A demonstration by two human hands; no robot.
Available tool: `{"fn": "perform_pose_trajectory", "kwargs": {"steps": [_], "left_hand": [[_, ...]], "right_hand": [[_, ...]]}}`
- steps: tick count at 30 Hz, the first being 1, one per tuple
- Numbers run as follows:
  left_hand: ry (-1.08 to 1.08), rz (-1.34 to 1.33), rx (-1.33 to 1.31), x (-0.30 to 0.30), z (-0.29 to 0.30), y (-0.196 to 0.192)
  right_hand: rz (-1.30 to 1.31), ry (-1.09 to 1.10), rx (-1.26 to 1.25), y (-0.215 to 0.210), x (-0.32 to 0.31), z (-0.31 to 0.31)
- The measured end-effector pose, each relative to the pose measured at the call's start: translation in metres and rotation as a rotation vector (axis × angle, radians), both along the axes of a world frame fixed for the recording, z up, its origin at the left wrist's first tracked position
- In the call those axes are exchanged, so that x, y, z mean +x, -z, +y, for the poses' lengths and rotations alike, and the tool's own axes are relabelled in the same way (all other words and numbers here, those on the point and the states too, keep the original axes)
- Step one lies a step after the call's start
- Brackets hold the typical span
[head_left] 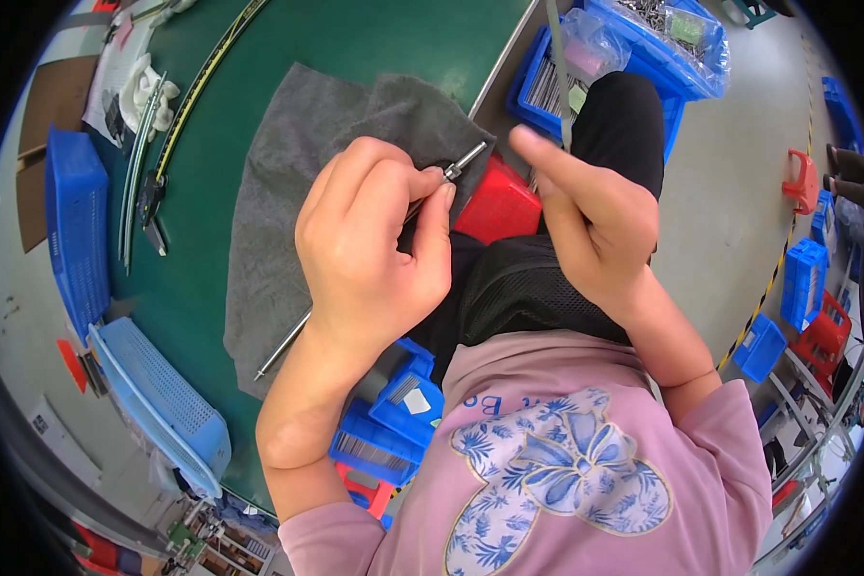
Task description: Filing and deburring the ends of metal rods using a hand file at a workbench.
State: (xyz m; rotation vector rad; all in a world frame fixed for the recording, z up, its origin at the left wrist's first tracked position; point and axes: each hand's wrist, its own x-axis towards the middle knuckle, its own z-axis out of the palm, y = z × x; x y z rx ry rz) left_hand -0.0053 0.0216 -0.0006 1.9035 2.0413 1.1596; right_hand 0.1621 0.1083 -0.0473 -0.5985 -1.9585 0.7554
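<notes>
My left hand (370, 235) is closed, pinching a slim metal rod (283, 344) between thumb and forefinger. The rod slants across the palm side, partly hidden by the hand and wrist. A small metal collar (452, 173) sits on it just past my fingertips, close to its upper end. Apart from the rod, my right hand (600, 221) is raised to the right, thumb and forefinger brought together. Whatever lies between those fingers is hidden. Under the left hand a grey cloth (276, 192) is spread over the green table (355, 34).
Right of the cloth is a red box (499, 204). Blue bins (677, 72) with metal parts stand beyond my right hand; more blue bins (374, 437) are below the left forearm. Light blue basket (158, 408), calipers (151, 202) and thin rods (132, 192) are on the left.
</notes>
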Motion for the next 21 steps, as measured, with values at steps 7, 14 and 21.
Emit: {"fn": "perform_pose_trajectory", "kwargs": {"steps": [7,14,21], "left_hand": [[0.031,0.093,0.102,0.002,0.0,0.002],[0.046,0.108,0.116,0.002,-0.001,0.003],[0.056,0.111,0.112,0.0,-0.001,0.003]], "right_hand": [[0.018,0.027,-0.11,-0.005,-0.019,-0.002],[-0.033,0.086,0.063,-0.005,-0.021,0.0],[-0.062,0.131,0.096,-0.004,-0.023,-0.001]]}}
